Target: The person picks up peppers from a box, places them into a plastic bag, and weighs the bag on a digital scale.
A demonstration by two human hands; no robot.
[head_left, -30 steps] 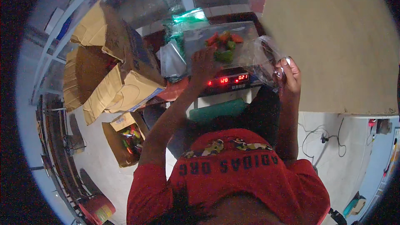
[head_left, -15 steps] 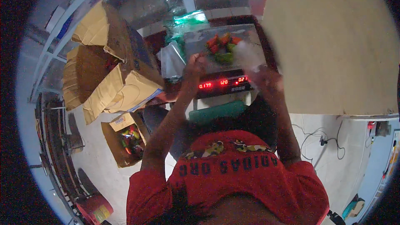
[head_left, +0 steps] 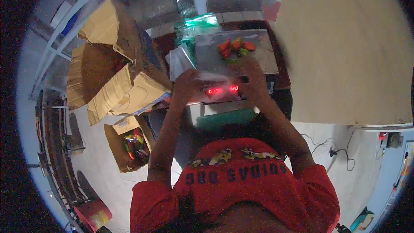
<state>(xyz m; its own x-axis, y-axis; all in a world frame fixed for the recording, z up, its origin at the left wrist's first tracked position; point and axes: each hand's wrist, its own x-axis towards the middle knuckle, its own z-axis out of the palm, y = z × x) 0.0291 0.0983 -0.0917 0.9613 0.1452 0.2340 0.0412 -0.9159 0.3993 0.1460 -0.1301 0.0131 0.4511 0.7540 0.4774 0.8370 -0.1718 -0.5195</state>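
Observation:
A small heap of red, orange and green peppers [head_left: 236, 48] lies on the metal pan [head_left: 207, 43] of a digital scale. In front of the pan, my left hand [head_left: 187, 85] and my right hand [head_left: 253, 80] are closed on opposite sides of a thin clear plastic bag [head_left: 215, 77]. The bag is smeared by motion and stretches across part of the scale's lit red display [head_left: 222, 90]. My right hand, at the pan's near edge, hides the lowest peppers. Its fingertips are partly blurred.
Left of the scale lie a stack of clear bags [head_left: 180, 62] and green plastic wrap [head_left: 202, 22]. A large open cardboard box [head_left: 142, 84] stands further left, above a smaller box [head_left: 118, 149] with wrapped peppers. A big tan panel [head_left: 345, 51] fills the right; cables [head_left: 330, 146] lie below it.
The clear bag has come from my right hand, beside the peppers, to between both hands before the display. My left hand has moved down and left, my right hand inward to the left.

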